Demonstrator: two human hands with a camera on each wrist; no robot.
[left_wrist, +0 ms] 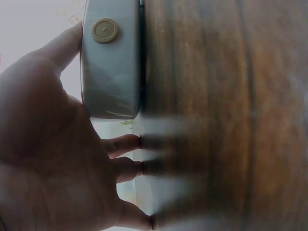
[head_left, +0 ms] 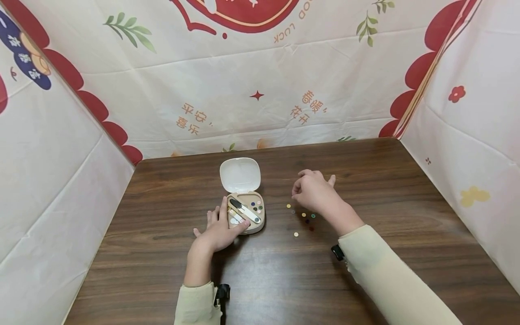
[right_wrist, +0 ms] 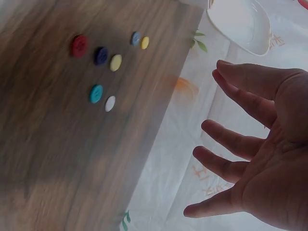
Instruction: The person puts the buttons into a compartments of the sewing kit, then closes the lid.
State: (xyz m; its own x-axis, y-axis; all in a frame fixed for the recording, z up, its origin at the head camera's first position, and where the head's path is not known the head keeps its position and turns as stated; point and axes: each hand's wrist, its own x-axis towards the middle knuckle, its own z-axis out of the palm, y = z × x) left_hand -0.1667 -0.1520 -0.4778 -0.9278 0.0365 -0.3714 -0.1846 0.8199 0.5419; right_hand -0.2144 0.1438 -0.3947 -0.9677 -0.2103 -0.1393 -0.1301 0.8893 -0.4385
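Note:
A small sewing kit case [head_left: 253, 229] stands on the table with its white lid [head_left: 240, 175] raised. Inside are several small buttons [head_left: 255, 208] and a slim black-and-white tool [head_left: 245, 211]. My left hand [head_left: 217, 232] steadies the case at its near left corner, thumb over the front rim and index finger along the side. The left wrist view shows a round button [left_wrist: 104, 31] on the case's outer wall. My right hand [head_left: 316, 192] hovers beyond the loose buttons [head_left: 304, 215]. Its thumb and index fingertips [right_wrist: 222, 65] come close together; nothing shows between them.
Loose buttons lie scattered right of the case, among them a red button [right_wrist: 79, 46], a teal button [right_wrist: 96, 93] and a white button [right_wrist: 110, 103]. Printed cloth walls [head_left: 243, 90] border the wooden table [head_left: 276, 280] at the back and sides.

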